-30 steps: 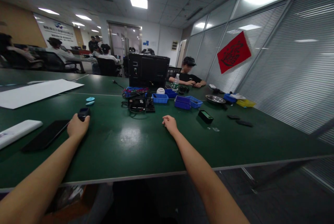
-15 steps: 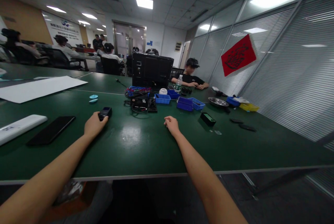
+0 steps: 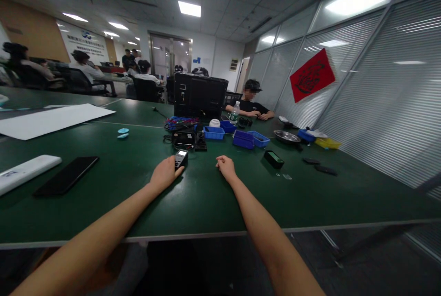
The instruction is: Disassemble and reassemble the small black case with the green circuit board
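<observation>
My left hand (image 3: pixel 164 175) grips a small black handheld device with a lit screen (image 3: pixel 181 156) at the middle of the green table (image 3: pixel 203 208). Its thumb lies along the near side of the device, and the other fingers are mostly hidden behind it. To the right, my right hand (image 3: pixel 226 168) rests on the tabletop with its fingers curled in and nothing visible in them. Further right lies a black box with a green top (image 3: pixel 274 158). Just beyond the device are a black box-shaped unit with cables (image 3: pixel 183 138) and a blue tray (image 3: pixel 214 133).
A black monitor (image 3: pixel 200 96) stands at the back, near a water bottle (image 3: pixel 234 112) and a seated person (image 3: pixel 253 98). A metal bowl (image 3: pixel 287 137) and yellow tray (image 3: pixel 328 143) sit right. At left lie a black slab (image 3: pixel 67 176), a white case (image 3: pixel 29 173) and cyan pieces (image 3: pixel 123 133).
My left hand has moved right across the table with the device, toward the middle. The device's screen now shows bright. My right hand stays in place.
</observation>
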Action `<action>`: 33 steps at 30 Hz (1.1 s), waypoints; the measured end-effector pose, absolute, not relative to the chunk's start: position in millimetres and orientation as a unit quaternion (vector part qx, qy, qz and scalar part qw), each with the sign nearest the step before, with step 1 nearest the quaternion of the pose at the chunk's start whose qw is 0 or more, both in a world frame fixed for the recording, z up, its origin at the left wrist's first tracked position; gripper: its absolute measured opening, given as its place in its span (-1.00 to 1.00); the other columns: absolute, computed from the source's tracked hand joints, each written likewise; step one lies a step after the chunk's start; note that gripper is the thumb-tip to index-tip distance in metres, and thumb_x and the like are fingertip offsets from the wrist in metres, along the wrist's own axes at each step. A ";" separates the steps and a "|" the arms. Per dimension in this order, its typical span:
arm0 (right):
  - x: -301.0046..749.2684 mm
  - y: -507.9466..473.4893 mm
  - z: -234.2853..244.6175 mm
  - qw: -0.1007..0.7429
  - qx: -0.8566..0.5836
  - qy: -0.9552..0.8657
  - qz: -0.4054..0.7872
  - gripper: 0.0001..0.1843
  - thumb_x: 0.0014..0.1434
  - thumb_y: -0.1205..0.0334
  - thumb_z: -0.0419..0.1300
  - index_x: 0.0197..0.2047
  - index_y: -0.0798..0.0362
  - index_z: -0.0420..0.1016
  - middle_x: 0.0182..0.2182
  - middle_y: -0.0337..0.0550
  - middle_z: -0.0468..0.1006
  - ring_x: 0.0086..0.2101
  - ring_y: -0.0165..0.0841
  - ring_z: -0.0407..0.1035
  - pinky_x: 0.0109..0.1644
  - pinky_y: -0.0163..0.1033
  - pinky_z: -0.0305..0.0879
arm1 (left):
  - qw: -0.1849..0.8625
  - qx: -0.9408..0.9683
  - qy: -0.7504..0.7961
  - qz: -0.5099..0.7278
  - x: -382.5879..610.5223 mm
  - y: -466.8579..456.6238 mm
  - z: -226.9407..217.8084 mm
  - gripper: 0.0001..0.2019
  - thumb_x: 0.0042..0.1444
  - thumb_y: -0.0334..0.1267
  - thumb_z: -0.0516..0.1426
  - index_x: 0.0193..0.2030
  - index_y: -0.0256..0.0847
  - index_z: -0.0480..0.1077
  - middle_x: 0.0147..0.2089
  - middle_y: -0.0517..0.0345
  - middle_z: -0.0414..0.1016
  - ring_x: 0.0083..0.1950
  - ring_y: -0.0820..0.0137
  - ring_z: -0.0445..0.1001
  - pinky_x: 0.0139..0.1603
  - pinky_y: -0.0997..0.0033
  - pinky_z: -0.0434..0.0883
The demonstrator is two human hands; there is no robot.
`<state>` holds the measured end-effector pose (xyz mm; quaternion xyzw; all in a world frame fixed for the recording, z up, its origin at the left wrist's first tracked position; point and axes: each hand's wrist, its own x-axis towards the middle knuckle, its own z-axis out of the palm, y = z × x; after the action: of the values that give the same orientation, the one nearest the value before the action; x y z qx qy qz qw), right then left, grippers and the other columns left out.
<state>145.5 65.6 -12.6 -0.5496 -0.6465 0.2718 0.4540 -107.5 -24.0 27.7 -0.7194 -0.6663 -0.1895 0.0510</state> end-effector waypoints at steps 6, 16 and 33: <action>145.8 66.2 -13.8 0.478 -0.531 -0.641 0.281 -0.80 -0.06 0.31 0.01 -0.38 0.10 0.43 -0.67 -0.31 0.41 -0.65 -0.49 0.23 -0.56 -0.41 0.14 | 0.010 -0.762 -0.613 -0.209 -56.2 -19.2 19.4 -0.57 0.06 0.05 -0.02 -0.08 -0.27 0.16 -0.16 -0.08 0.36 -0.17 0.23 0.41 -0.21 0.35 0.28; 156.7 63.4 -0.8 0.589 -0.428 -0.417 0.543 -0.87 -0.02 0.28 0.05 -0.40 0.16 0.35 -0.62 -0.14 0.48 -0.67 -0.45 0.32 -0.67 -0.40 0.22 | -0.054 -0.766 -0.594 -0.239 -17.5 -17.6 18.2 -0.53 -0.01 0.06 0.06 -0.07 -0.23 0.15 -0.13 -0.06 0.34 -0.13 0.23 0.40 -0.17 0.35 0.28; 165.3 62.0 2.9 0.584 -0.371 -0.377 0.616 -0.93 0.06 0.36 0.07 -0.35 0.16 0.33 -0.54 -0.04 0.53 -0.54 -0.35 0.44 -0.46 -0.27 0.40 | -0.031 -0.790 -0.569 -0.226 -19.1 -18.6 15.9 -0.41 -0.06 0.09 0.09 0.06 -0.17 0.10 -0.10 -0.01 0.41 -0.14 0.21 0.42 -0.22 0.35 0.29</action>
<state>165.3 62.0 2.9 -0.3714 -0.3770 0.6158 0.5837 -19.1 -18.6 15.9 -0.7899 -0.5691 -0.2263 -0.0306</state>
